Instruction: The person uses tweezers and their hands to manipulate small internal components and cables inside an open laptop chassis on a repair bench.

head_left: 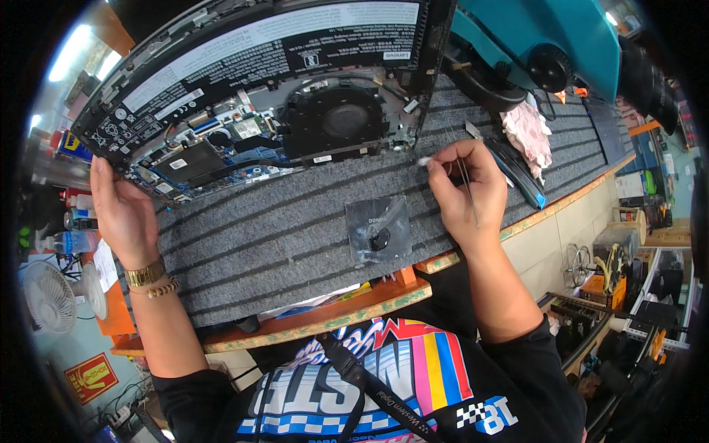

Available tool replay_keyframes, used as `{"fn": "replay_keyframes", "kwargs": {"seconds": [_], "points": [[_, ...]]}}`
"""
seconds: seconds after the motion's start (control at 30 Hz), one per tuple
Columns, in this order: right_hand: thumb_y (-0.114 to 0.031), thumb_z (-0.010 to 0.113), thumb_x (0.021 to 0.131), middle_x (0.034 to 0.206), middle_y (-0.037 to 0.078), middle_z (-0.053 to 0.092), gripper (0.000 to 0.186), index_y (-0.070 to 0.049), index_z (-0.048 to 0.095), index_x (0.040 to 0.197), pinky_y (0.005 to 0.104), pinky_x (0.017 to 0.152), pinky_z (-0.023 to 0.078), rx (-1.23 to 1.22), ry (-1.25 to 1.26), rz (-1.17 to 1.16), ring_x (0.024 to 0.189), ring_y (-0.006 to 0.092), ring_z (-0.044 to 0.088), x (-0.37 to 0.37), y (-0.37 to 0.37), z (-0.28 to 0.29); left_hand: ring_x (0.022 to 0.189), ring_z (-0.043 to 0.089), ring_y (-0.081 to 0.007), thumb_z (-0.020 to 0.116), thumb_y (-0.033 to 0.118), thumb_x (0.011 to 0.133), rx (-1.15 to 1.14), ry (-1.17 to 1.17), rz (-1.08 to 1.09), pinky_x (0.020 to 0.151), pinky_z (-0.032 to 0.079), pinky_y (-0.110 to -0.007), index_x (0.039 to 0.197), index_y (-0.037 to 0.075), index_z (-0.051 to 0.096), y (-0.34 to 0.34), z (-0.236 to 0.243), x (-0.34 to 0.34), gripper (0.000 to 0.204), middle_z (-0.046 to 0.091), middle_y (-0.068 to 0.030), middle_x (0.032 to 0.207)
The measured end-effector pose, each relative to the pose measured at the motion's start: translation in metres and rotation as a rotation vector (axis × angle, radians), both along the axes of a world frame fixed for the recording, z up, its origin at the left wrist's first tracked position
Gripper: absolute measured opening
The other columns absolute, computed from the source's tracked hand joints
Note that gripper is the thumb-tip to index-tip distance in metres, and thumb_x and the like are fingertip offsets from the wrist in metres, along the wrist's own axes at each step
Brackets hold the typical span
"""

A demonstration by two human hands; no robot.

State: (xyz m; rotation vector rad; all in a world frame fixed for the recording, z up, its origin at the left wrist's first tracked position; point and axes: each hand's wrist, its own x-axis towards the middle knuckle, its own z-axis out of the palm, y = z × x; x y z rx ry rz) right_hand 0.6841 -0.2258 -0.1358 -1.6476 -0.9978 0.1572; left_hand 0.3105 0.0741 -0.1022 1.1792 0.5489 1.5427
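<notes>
An opened laptop (336,118) lies tilted on the striped grey mat (273,221), its fan, circuit board and black battery exposed. My left hand (122,207) has its fingers on the laptop's left edge, holding it. My right hand (473,188), right of the laptop, pinches a small white fluffy bit (425,162) and holds thin metal tweezers (465,177). A small clear plastic bag (391,214) with a dark piece inside lies on the mat between my hands. Dark tools (521,177) with a blue end lie beside my right hand.
A teal microscope (565,44) stands at the back right near a pink cloth (524,133). The bench's worn wooden edge (384,294) runs in front of me. A white fan (48,295) and bottles (70,241) are at the left; shelving (650,295) is at the right.
</notes>
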Motion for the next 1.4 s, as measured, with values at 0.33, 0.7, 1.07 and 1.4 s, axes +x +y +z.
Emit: {"fn": "replay_keyframes", "kwargs": {"seconds": [0.33,0.7,1.07,1.4], "points": [[-0.001,0.08,0.094,0.082,0.0,0.068,0.013,-0.001,0.069,0.101,0.0239,0.068,0.05,0.004,0.001,0.022,0.074,0.0062,0.061,0.002,-0.002,-0.031,0.136,0.065,-0.0243,0.05,0.024,0.121,-0.002,0.137,0.083,0.116,0.052,-0.04,0.151,-0.005,0.058,-0.014,-0.015,-0.004,0.043,0.069,-0.0163,0.145],[0.001,0.078,0.093,0.088,0.001,0.072,0.014,0.0,0.068,0.102,0.0236,0.07,0.052,-0.003,-0.009,0.047,0.076,0.0057,0.063,0.004,-0.004,-0.04,0.1,0.069,-0.0267,0.048,0.005,0.114,0.81,0.44,0.051,0.088,0.057,-0.035,0.126,-0.01,0.063,-0.103,0.0,0.032,0.024,0.071,-0.0238,0.115],[0.002,0.079,0.091,0.102,0.006,0.081,0.024,0.002,0.07,0.113,0.0261,0.079,0.056,0.045,-0.011,0.101,0.081,0.0094,0.067,0.021,-0.016,-0.059,0.076,0.069,-0.0234,0.072,-0.005,0.093,0.858,0.884,-0.302,0.071,0.053,-0.033,0.097,-0.005,0.076,-0.159,-0.03,0.131,0.006,0.075,-0.0147,0.089],[0.004,0.08,0.094,0.094,0.002,0.075,0.02,0.001,0.07,0.111,0.0245,0.081,0.056,0.031,0.033,0.104,0.084,0.0076,0.068,0.025,-0.026,-0.063,0.06,0.059,-0.0161,0.079,0.001,0.094,0.852,0.873,-0.276,0.055,0.043,-0.03,0.09,0.001,0.077,-0.168,-0.044,0.175,0.005,0.069,-0.0062,0.074]]}}
